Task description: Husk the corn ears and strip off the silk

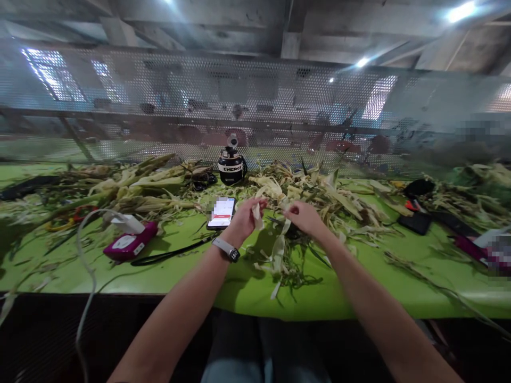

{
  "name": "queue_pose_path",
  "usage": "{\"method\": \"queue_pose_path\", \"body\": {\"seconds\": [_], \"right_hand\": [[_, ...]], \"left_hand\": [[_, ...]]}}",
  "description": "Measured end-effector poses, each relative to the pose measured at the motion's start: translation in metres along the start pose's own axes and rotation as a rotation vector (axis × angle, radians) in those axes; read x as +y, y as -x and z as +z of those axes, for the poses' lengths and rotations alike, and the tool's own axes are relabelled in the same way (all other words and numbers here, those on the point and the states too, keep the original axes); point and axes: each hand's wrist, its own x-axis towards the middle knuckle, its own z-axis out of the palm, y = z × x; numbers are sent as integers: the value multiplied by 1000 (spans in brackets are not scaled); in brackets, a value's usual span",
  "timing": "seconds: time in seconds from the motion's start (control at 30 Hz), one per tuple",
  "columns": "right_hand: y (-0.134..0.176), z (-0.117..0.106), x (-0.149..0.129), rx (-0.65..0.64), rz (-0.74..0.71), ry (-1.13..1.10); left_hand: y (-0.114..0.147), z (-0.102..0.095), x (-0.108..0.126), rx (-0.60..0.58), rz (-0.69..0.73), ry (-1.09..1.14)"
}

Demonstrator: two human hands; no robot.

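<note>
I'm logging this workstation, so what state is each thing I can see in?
Left hand: closed on a pale husk strip
Right hand: fingers curled; whether they grip anything is unclear
Phone: flat, screen lit
Black jug: upright
Watch: worn on left wrist
Purple device: lying on table, white block on top
Husks: loosely heaped
Ceiling light: on

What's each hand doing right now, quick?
Left hand: closed on a pale husk strip.
Right hand: curled inward; whether it grips anything can't be told.
</note>
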Motion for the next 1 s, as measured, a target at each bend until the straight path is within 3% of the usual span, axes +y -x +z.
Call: {"method": "queue_pose_path", "body": {"seconds": [0.13,0.2,0.33,0.43,0.5,0.57,0.63,0.73,0.9,1.0], "right_hand": [[5,19,-17,-279,-25,-345],[6,29,-21,-333,-3,-460],[5,36,-18,-224,-11,-513],[4,32,-15,-174,-17,-545],[4,29,-14,-182,0,-573],[5,26,-15,-186,40,-591],[5,25,-16,-181,78,-607],[4,24,-17,-185,94,-632],[2,26,-15,-173,69,-605],[1,26,-13,-185,78,-589]], "left_hand": [[8,8,-12,-96,81,14],[12,12,-18,-128,106,-10],[11,11,-19,-106,146,-103],[4,0,-12,92,208,-135],[0,-5,-7,158,170,-154],[-1,-8,-4,100,87,-167],[1,-8,-4,-36,15,-203],[6,-8,-6,-166,-3,-291],[11,-7,-8,-79,82,-392],[11,-6,-9,-93,115,-419]]}}
